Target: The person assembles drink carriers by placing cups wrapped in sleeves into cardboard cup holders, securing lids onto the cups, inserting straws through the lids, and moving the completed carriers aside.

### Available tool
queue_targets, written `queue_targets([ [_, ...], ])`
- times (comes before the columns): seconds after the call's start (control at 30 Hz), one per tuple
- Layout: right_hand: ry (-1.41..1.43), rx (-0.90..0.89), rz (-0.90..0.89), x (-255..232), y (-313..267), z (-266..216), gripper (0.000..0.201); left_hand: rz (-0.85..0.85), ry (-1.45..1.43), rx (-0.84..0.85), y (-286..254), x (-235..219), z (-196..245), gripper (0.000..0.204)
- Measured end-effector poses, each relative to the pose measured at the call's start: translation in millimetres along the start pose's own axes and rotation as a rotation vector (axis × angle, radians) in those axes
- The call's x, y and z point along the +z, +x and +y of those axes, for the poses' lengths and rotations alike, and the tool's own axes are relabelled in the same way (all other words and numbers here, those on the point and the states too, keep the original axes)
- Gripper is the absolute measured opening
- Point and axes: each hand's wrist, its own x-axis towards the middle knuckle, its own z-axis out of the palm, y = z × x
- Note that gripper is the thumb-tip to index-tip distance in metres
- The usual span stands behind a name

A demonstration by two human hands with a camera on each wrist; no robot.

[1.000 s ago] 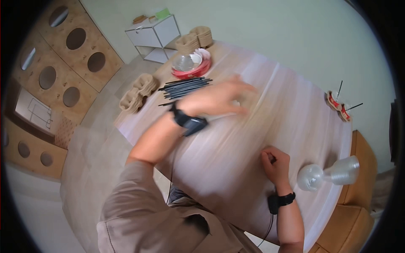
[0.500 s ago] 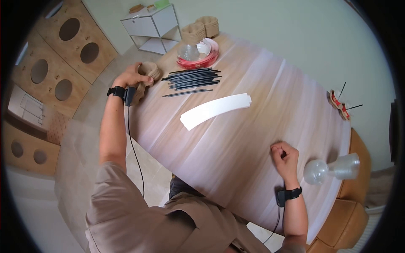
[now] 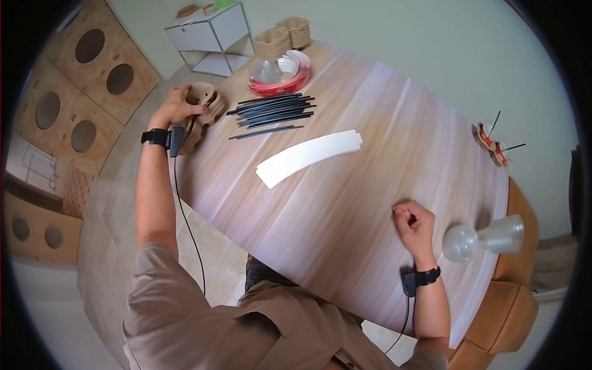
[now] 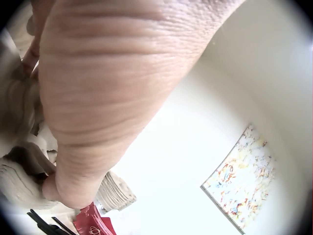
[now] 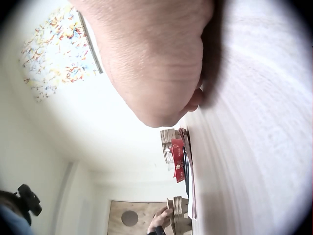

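Brown cup carriers [image 3: 214,106] are stacked right at the left hand [image 3: 174,110], which is bent around them, thumb against the rim, so yeah, it's gripping. Can't tell how many it's got. Right hand [image 3: 417,227] is just resting on the table [image 3: 351,246], fingers loosely curled, nothing visible in it. Black straws [image 3: 271,112] lie right of the left thumb, white curved sleeve [image 3: 308,157] between both hands.

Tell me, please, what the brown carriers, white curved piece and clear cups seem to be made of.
Brown carriers: probably moulded paper pulp; matte, with soft rounded hollows. White curved piece: paper or thin card, it seems; flat, smooth, clean-edged. Clear cups: likely thin glossy plastic; see-through with bright glints.
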Motion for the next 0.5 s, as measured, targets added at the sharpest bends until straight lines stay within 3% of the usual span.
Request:
queue_targets([
  [0.1,0.023,-0.011,-0.006,2,1,2,0.008,0.085,0.071,0.042,-9,-20,31,0.115],
  [0.2,0.084,-0.1,-0.003,7,1,21,0.006,0.15,-0.229,0.242,-31,-29,103,0.108],
  [0.3,0.0,-0.071,-0.018,-3,1,4,0.006,-0.02,-0.362,0.465,-59,-14,212,0.108],
  [0.33,-0.003,-0.017,-0.072,-7,3,-2,0.006,-0.025,-0.504,0.621,-56,18,232,0.111],
  [0.37,-0.025,0.009,-0.044,-12,2,-8,0.006,-0.058,-0.367,0.703,-66,34,264,0.11],
  [0.4,0.02,0.045,-0.058,-15,4,-18,0.007,-0.255,-0.356,0.805,-69,48,295,0.109],
  [0.43,0.073,0.074,-0.08,-20,8,-28,0.008,-0.199,-0.317,0.89,-77,79,317,0.107],
  [0.47,0.069,0.071,-0.067,-31,7,-32,0.008,-0.207,-0.235,1.042,-93,91,349,0.104],
  [0.5,0.073,-0.013,0.043,-46,8,-44,0.009,-0.304,-0.26,1.083,-98,105,376,0.104],
])
